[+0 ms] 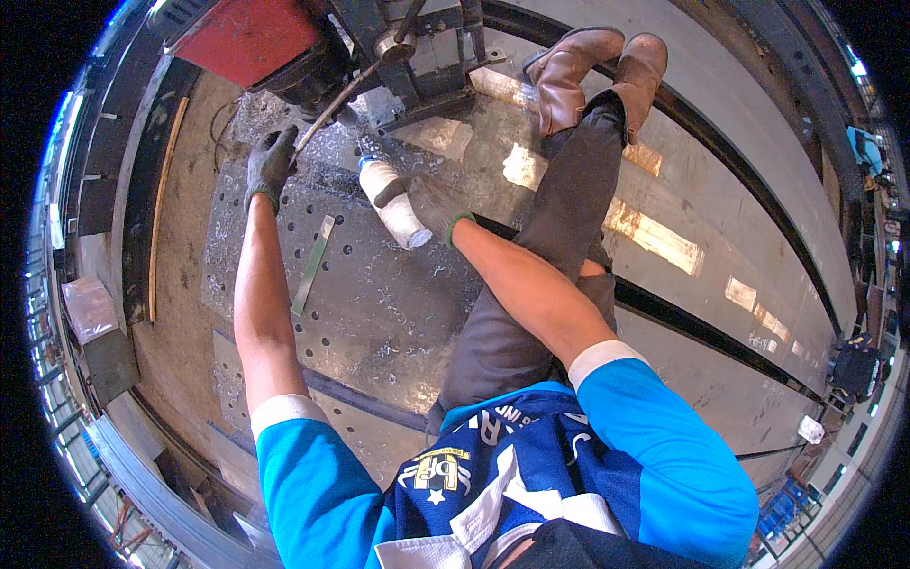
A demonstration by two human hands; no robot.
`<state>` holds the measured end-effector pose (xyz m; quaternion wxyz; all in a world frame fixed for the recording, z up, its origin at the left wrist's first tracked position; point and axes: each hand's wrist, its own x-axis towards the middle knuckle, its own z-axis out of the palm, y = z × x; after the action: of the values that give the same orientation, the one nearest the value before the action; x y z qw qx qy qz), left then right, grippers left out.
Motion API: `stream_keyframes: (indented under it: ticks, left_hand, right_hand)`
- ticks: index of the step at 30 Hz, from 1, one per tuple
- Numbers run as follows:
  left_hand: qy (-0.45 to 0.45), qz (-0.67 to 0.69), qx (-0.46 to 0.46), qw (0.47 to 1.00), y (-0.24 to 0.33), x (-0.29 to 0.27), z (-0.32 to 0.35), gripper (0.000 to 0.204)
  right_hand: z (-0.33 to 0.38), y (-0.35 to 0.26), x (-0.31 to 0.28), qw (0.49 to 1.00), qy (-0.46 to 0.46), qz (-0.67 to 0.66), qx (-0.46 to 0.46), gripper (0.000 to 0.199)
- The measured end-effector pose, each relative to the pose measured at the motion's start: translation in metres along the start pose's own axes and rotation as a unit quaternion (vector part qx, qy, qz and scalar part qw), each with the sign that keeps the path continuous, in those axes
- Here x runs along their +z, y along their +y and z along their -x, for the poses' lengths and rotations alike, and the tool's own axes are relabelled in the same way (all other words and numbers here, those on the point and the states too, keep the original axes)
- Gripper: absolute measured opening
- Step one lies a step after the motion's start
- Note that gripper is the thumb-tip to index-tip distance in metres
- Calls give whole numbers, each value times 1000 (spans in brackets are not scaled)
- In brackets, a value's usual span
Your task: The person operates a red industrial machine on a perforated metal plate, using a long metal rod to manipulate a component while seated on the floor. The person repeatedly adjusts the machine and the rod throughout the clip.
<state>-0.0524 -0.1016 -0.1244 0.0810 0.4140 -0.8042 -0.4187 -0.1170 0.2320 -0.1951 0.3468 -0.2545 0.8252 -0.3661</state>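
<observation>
My left hand [272, 163], in a dark glove with a green cuff, is closed around the end of a thin metal lever [334, 106]. That lever runs up to a hub on a red and black machine [251, 40], which looks like a drill. In my gloved right hand [428, 201] is a whitish plastic bottle [387, 197], tilted with its blue-collared neck toward the machine's lower end. Beneath lies a dark steel plate [365, 308] with round holes and scattered metal shavings. The point where the machine meets the plate is partly hidden.
A flat green and silver strip [313, 266] lies on the plate. My legs stretch to the far right, ending in brown boots [573, 76]. Long steel plates [701, 313] with dark gaps extend right. At left, a thin wooden strip [169, 209] lies on brown ground.
</observation>
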Motion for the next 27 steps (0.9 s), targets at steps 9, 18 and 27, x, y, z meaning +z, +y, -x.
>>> stream_keyframes:
  ticks: [9, 18, 27]
  left_hand:
    - [-3, -6, 3, 1000, -1, 2, -1, 57]
    - [1, -1, -3, 1000, 1, 3, 2, 58]
    - [2, 30, -3, 1000, -8, 5, -5, 57]
  right_hand:
    - [-4, -3, -8, 997, -64, -30, -27, 56]
    - [4, -14, 0, 995, -17, -101, -15, 58]
    - [6, -7, -4, 998, 3, -15, -53, 55]
